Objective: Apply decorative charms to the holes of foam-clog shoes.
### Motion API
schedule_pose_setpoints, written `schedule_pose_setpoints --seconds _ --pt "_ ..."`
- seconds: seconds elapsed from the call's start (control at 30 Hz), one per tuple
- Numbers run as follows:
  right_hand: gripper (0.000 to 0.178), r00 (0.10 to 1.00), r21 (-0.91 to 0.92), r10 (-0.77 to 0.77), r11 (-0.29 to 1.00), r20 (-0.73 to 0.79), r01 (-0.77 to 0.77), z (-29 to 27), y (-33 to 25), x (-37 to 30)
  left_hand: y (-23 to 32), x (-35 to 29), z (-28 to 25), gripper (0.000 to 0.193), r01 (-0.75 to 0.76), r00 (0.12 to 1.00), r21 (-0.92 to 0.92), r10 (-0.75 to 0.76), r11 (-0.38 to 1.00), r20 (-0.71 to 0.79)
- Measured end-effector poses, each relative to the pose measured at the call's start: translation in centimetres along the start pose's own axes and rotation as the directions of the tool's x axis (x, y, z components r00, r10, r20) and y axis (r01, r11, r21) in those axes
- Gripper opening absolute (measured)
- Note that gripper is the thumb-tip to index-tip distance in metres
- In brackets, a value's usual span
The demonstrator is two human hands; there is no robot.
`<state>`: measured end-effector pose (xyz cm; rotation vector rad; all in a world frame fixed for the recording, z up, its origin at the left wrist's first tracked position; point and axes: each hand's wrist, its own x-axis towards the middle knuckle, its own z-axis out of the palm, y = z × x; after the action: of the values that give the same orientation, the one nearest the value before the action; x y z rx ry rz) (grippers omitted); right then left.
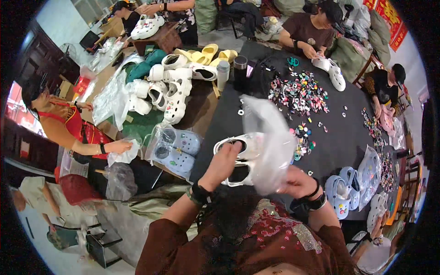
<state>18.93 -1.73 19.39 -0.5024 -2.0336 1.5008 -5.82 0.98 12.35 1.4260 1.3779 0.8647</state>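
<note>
A pair of white clogs [251, 147] lies on the black table in front of me, side by side, heels to the left. My left hand [222, 166] is closed on the heel end of the upper clog, its thumb at the opening. A clear plastic bag [271, 142] is over the front part of the pair, which shows only dimly through it. My right hand [295, 182] pinches the bag's lower right edge. The right fingertips are partly hidden by the plastic.
Colourful shoe charms [298, 94] are heaped beyond the bag. A bagged pair of light blue clogs [176, 153] lies left; another blue clog [338, 197] stands right. White clogs [176, 98], a grey bottle [222, 75] and a dark tumbler [240, 73] are farther back. Several people work around.
</note>
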Motion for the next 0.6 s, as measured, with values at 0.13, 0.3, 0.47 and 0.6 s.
schedule_pose_setpoints --seconds 0.13,0.3,0.47,0.6 --pt "0.015 0.979 0.047 -0.114 0.993 0.169 0.108 1.1 -0.1 3.6 2.4 -1.4 -2.3 0.036 -0.296 0.954 0.479 0.282 0.827 0.102" --pt "0.018 0.985 0.135 -0.111 0.986 0.134 0.093 1.3 0.0 4.4 3.6 0.7 -4.2 0.056 0.122 0.981 -0.482 -0.031 0.868 0.193" --pt "0.025 0.981 0.043 -0.025 0.999 0.191 0.017 1.7 0.0 4.8 1.5 1.9 -2.3 0.097 -0.097 0.950 -0.529 0.237 0.843 0.204" --pt "0.030 0.934 -0.437 -0.183 0.899 -0.308 0.032 1.1 -0.2 5.3 0.2 0.8 -2.9 0.031 0.159 0.926 -0.594 0.090 0.789 0.367"
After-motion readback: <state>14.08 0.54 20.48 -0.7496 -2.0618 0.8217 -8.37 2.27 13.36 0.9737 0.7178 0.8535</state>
